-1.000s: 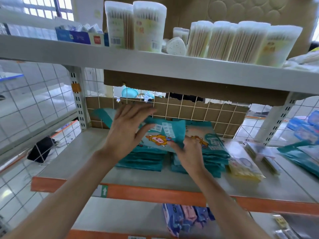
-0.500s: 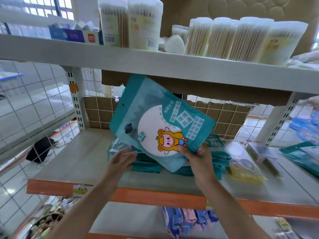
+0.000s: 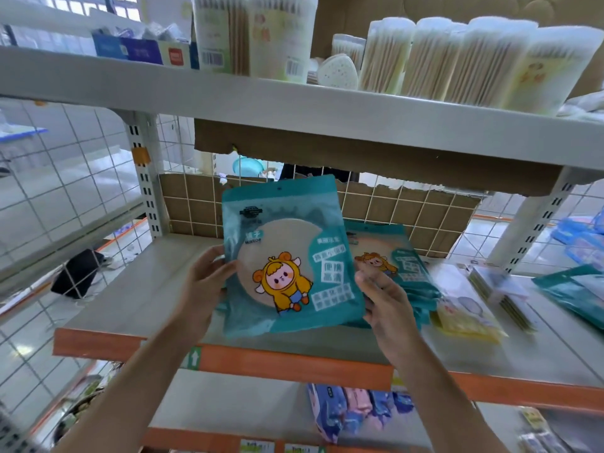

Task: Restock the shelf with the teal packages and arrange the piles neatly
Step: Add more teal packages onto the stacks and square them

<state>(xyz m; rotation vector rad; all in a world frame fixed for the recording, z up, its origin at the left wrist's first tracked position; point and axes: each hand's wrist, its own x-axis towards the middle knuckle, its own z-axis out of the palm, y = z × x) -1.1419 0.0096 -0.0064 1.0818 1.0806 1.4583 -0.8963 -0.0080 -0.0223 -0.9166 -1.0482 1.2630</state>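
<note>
I hold a teal package (image 3: 287, 256) with a cartoon sheep figure and a round window upright above the middle shelf (image 3: 137, 289). My left hand (image 3: 206, 276) grips its left edge. My right hand (image 3: 382, 299) grips its right edge. Behind it and to the right lies a pile of the same teal packages (image 3: 398, 266), its top one facing up. A left pile is hidden behind the held package. More teal packages (image 3: 575, 295) lie at the far right of the shelf.
Yellow packets (image 3: 467, 312) and thin flat packs (image 3: 500, 289) lie right of the pile. The upper shelf (image 3: 294, 99) holds cotton-swab tubs (image 3: 457, 57). A wire grid with cardboard (image 3: 392, 207) backs the shelf. Blue and pink packs (image 3: 353, 407) sit on the shelf below.
The teal package was lifted from the pile by my right hand and turned upright. My left hand moved from the pile onto the package's left edge.
</note>
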